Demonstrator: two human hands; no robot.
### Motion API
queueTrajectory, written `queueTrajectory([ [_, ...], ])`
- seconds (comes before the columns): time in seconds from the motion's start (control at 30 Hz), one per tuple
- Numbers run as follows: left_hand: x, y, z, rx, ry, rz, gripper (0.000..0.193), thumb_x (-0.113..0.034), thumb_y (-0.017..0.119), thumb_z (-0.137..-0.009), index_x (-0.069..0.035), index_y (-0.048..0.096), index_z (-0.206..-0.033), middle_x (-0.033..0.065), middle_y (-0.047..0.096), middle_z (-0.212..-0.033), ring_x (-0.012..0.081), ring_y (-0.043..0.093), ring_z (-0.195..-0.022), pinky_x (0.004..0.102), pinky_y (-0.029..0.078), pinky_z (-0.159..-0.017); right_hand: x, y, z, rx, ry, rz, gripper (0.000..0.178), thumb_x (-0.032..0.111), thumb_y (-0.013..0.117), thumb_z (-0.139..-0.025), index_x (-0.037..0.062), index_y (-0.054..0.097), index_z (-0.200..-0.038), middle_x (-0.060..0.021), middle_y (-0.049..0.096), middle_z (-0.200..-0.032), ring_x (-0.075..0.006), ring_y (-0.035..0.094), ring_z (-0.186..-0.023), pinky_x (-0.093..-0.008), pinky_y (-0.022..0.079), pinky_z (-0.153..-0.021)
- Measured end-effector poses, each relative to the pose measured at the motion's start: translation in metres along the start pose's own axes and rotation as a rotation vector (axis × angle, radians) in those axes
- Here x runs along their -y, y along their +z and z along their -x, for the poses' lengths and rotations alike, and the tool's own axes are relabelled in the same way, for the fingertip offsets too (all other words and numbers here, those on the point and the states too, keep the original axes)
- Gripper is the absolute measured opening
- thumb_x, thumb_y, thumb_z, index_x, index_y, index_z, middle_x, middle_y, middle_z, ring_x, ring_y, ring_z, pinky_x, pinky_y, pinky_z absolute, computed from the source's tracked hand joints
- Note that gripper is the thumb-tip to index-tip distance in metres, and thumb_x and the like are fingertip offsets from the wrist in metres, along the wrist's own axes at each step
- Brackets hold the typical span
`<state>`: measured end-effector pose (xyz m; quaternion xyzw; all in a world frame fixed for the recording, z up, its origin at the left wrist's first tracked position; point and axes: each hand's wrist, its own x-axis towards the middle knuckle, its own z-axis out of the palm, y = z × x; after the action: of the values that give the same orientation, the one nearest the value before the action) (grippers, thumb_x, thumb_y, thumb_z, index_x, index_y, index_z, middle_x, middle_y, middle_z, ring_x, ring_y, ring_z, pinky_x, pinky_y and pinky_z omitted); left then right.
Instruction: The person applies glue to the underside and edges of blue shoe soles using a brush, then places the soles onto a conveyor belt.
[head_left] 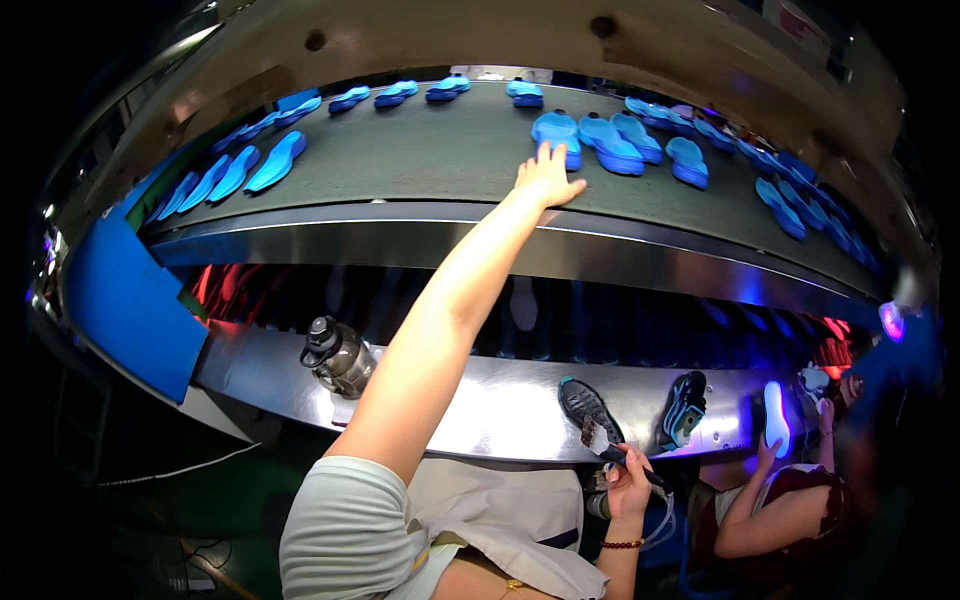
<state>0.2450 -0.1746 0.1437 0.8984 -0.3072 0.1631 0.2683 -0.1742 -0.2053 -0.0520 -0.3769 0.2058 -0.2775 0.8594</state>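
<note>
The left hand (pixel 546 180) partly hides a blue sole's (pixel 555 128) near end; contact is unclear. The right hand (pixel 628 484) covers some of a brush's (pixel 600 440) handle.

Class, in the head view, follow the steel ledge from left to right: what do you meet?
Bottle, grey shoe, black shoe, pale sole in a co-worker's hand.

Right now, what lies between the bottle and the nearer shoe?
In the head view, the person's left arm crosses beside the bottle; from there, bare metal ledge runs to the shoe.
</note>
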Motion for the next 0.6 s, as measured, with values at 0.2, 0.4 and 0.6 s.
queueTrajectory([
  [0.2, 0.001, -0.005, 0.007, -0.226, 0.255, -0.305, 0.042, -0.033, 0.066, -0.068, -0.006, 0.054, -0.099, 0.0116, 0.057, -0.097, 0.0294, 0.050, -0.099, 0.0422, 0.041, -0.082, 0.002, -0.007, 0.000, -0.019, 0.023, -0.017, 0.017, 0.009, 0.051, -0.085, -0.0032, 0.058, -0.094, -0.0115, 0.061, -0.088, -0.0120, 0.049, -0.052, -0.0219, 0.039, -0.048],
  [0.4, -0.023, -0.053, 0.107, -0.310, 0.588, 0.411, 0.029, -0.022, 0.073, -0.064, -0.005, 0.055, -0.079, 0.0112, 0.059, -0.086, 0.0276, 0.057, -0.080, 0.0413, 0.041, -0.086, 0.012, 0.000, -0.011, -0.025, 0.032, -0.010, 0.017, 0.011, 0.053, -0.084, -0.0013, 0.059, -0.093, -0.0073, 0.061, -0.084, -0.0097, 0.049, -0.052, -0.0207, 0.039, -0.048],
  [0.6, -0.025, -0.040, 0.204, -0.261, 0.799, 0.104, 0.031, -0.010, 0.076, -0.058, -0.009, 0.047, -0.068, 0.0035, 0.062, -0.086, 0.0208, 0.059, -0.087, 0.0488, 0.029, -0.097, 0.012, 0.001, -0.020, -0.031, 0.016, -0.063, 0.017, 0.012, 0.052, -0.085, -0.0017, 0.059, -0.094, -0.0055, 0.061, -0.080, -0.0076, 0.049, -0.052, -0.0191, 0.038, -0.048],
])
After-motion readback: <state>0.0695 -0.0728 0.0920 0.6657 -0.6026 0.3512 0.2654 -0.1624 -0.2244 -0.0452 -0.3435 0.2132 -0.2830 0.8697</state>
